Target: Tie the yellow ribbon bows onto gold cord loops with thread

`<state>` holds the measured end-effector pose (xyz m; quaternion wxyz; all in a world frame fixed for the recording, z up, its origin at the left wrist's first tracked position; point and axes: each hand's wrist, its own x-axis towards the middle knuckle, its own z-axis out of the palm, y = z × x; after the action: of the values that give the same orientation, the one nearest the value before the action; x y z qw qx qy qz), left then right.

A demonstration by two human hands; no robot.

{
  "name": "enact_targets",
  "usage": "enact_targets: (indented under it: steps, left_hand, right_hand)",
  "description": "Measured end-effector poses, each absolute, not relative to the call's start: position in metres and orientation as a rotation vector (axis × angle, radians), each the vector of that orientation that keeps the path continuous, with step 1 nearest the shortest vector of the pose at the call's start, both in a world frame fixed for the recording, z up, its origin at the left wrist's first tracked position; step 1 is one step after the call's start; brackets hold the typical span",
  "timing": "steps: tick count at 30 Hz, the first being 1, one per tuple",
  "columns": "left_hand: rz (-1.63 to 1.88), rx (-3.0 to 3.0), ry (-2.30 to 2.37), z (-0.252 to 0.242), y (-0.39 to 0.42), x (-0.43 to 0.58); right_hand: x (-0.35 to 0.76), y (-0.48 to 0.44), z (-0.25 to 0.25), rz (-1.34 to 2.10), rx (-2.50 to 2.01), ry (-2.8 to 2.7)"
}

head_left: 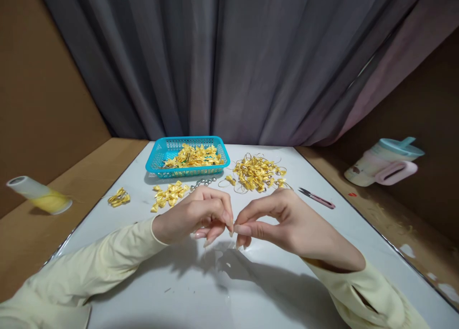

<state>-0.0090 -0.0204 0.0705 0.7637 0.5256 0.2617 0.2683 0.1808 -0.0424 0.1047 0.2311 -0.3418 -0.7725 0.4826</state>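
My left hand [204, 214] and my right hand [272, 219] meet over the middle of the white table [201, 300]. Both are closed in a pinch, fingertips almost touching. Whatever lies between them is too small and hidden to make out. Just beyond my left hand is a small group of yellow ribbon bows [170, 195], with silvery beads [204, 181] beside it. Past my right hand lies a heap of yellow bows with cords and silvery beads [256, 172]. A pair of pink-handled thread snips [317, 198] rests to the right of that heap.
A blue plastic basket [152, 169] holding yellow bows stands at the back. Looped yellow cord or ribbon [119, 197] lies at left. Beyond the table's left edge is a yellow thread spool [46, 197]; at right stands a lidded cup [380, 161]. Grey curtains [215, 61] hang behind.
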Motion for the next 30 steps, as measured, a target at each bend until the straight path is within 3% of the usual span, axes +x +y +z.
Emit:
enact_targets:
  steps: [30]
  left_hand:
    - [0.558,1.289,0.563,0.0694,-0.0184,-0.0141]
  right_hand:
    - [0.1805,-0.0455,0.1039,1.276,-0.965,-2.187]
